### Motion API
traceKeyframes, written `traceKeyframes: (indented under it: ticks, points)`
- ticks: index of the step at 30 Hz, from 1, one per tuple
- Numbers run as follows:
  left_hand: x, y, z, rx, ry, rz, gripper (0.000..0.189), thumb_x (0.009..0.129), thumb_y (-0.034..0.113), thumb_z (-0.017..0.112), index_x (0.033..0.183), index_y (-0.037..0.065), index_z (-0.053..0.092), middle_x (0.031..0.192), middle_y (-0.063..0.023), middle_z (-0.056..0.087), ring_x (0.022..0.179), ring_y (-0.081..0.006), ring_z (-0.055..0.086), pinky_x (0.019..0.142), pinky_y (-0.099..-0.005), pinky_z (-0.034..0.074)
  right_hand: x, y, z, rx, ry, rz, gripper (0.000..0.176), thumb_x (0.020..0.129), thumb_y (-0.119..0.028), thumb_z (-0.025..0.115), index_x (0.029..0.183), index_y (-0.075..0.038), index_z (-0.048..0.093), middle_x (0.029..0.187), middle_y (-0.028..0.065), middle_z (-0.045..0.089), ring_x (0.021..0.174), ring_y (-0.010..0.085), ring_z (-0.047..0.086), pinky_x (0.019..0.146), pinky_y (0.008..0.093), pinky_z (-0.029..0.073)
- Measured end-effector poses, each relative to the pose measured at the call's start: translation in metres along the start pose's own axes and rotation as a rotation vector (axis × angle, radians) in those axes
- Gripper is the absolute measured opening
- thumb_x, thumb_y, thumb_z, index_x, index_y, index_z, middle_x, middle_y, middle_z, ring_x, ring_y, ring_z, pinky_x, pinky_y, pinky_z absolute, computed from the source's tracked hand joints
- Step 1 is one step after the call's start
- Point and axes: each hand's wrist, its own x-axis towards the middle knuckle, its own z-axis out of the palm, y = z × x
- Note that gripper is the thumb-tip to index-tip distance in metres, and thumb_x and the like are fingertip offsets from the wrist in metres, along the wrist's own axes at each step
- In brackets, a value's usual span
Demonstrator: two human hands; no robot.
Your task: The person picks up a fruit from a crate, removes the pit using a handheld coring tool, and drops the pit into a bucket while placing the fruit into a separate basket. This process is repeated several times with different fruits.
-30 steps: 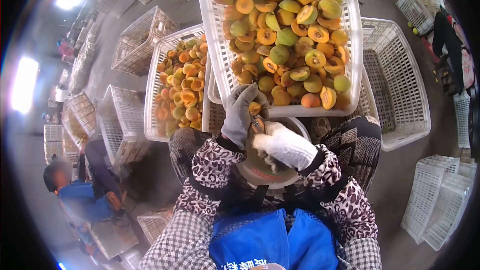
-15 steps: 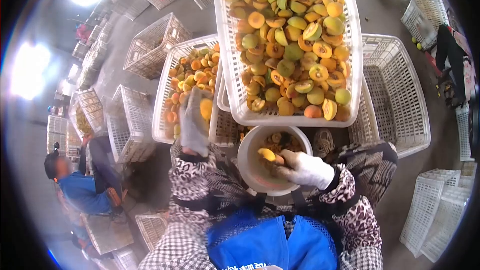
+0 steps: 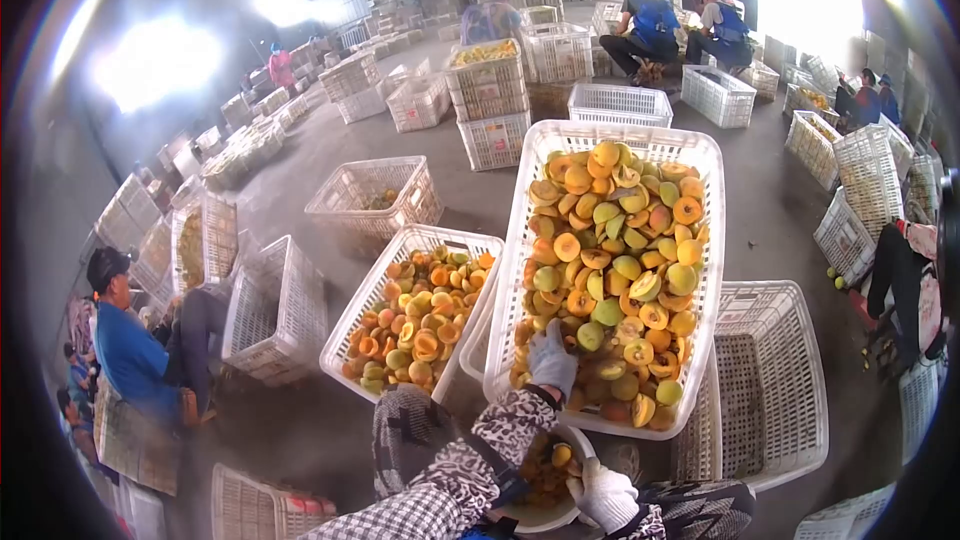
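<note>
My left hand (image 3: 552, 360), in a pale glove, reaches into the near left part of a white plastic crate (image 3: 508, 340) heaped with halved apricots (image 3: 622, 265). Its fingers are stretched out over the fruit. Below the crate, my right hand (image 3: 605, 496), also gloved, is at the right side of a white bucket (image 3: 570, 517). Its fingers are closed, with an orange apricot half (image 3: 561, 455) at the fingertips above the bucket. Darker fruit pieces lie inside the bucket, partly hidden by my left sleeve.
A second crate of apricots (image 3: 335, 345) stands to the left, and an empty crate (image 3: 815, 390) to the right. A person in blue (image 3: 135, 355) sits at the left. Stacked crates (image 3: 495, 110) and several other people occupy the floor farther back.
My left hand has moved from the left apricot crate to the near part of the heaped middle crate. My right hand stays at the bucket. The view has tilted up.
</note>
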Motion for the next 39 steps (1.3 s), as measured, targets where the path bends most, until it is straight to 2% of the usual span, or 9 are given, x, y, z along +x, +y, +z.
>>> traceKeyframes:
  ticks: [7,12,18,20,26,31,33,35,39]
  points:
    - [-0.015,0.016,0.01,-0.402,0.289,-0.276,0.058,0.069,0.008,0.063,0.125,0.003,0.047,0.11,-0.0229,0.059,0.107,-0.0417,0.054,0.095,-0.0423,0.042,0.001,-0.019,-0.011,0.158,0.118,-0.064,0.039,0.083,-0.032,0.061,0.104,-0.002,0.049,0.076,0.0226,0.065,0.071,0.0423,0.065,0.065,0.0513,0.052]
    - [-0.019,0.007,-0.01,-0.669,0.016,-0.192,0.036,0.072,0.004,0.062,0.107,0.0,0.058,0.096,-0.0218,0.065,0.094,-0.0375,0.062,0.081,-0.0379,0.049,0.011,-0.014,-0.002,-0.145,-0.079,0.129,0.041,0.085,-0.039,0.056,0.098,-0.001,0.053,0.077,0.0226,0.066,0.074,0.0406,0.066,0.068,0.05,0.052]
    - [-0.006,-0.003,-0.104,-0.893,-0.439,-0.125,0.036,0.082,0.013,0.065,0.117,0.008,0.058,0.1,-0.0047,0.063,0.088,-0.0156,0.06,0.074,-0.0282,0.051,0.021,-0.054,-0.038,0.32,0.593,-0.122,0.026,0.083,-0.012,0.063,0.103,0.0,0.051,0.075,0.0234,0.062,0.07,0.0407,0.062,0.061,0.0461,0.048]
    - [-0.015,-0.001,-0.132,-1.125,-0.506,-0.513,0.027,0.086,0.013,0.062,0.112,0.006,0.061,0.11,-0.0063,0.058,0.096,-0.0168,0.058,0.076,-0.0302,0.053,0.034,-0.058,-0.042,0.31,0.544,-0.3,0.028,0.083,-0.016,0.066,0.102,0.001,0.055,0.077,0.0203,0.06,0.075,0.0372,0.061,0.065,0.0406,0.048]
    - [-0.04,0.002,-0.167,-1.686,-0.524,-0.502,0.029,0.091,0.008,0.052,0.117,-0.002,0.052,0.104,-0.0145,0.057,0.094,-0.0271,0.061,0.089,-0.047,0.054,0.034,-0.082,-0.056,0.124,0.016,-0.13,0.026,0.085,-0.025,0.064,0.097,-0.004,0.055,0.079,0.0199,0.065,0.073,0.0387,0.065,0.062,0.0442,0.052]
    - [-0.029,-0.022,-0.164,-1.97,-0.574,-0.507,0.038,0.096,0.02,0.05,0.124,-0.005,0.048,0.111,-0.0189,0.057,0.103,-0.0317,0.059,0.1,-0.0492,0.047,0.025,-0.07,-0.028,0.355,0.275,-0.256,0.034,0.086,-0.031,0.061,0.106,-0.003,0.056,0.086,0.0184,0.066,0.075,0.0368,0.066,0.064,0.0436,0.053]
    - [-0.027,-0.032,-0.16,-1.959,-0.545,-0.416,0.038,0.097,0.024,0.049,0.122,-0.004,0.049,0.114,-0.0203,0.056,0.106,-0.0326,0.058,0.103,-0.0487,0.045,0.026,-0.039,0.019,-0.211,-0.063,-0.005,0.034,0.085,-0.028,0.062,0.108,-0.004,0.058,0.085,0.0161,0.066,0.076,0.0334,0.067,0.063,0.0407,0.054]
    - [-0.028,-0.039,-0.156,-1.956,-0.551,-0.443,0.038,0.096,0.025,0.05,0.121,-0.003,0.05,0.115,-0.0198,0.055,0.107,-0.033,0.057,0.1,-0.0487,0.046,0.009,0.018,0.045,-0.372,-0.418,-0.172,0.028,0.084,-0.025,0.061,0.102,-0.004,0.059,0.079,0.0123,0.065,0.074,0.029,0.067,0.06,0.0388,0.053]
    - [-0.034,-0.036,-0.155,-1.869,-0.564,-0.509,0.036,0.096,0.025,0.049,0.118,-0.002,0.051,0.108,-0.0162,0.058,0.099,-0.0297,0.059,0.09,-0.0456,0.051,0.009,0.003,0.044,-0.5,-0.137,-0.132,0.022,0.084,-0.023,0.061,0.096,-0.005,0.055,0.072,0.0137,0.063,0.057,0.0312,0.062,0.051,0.0411,0.051]
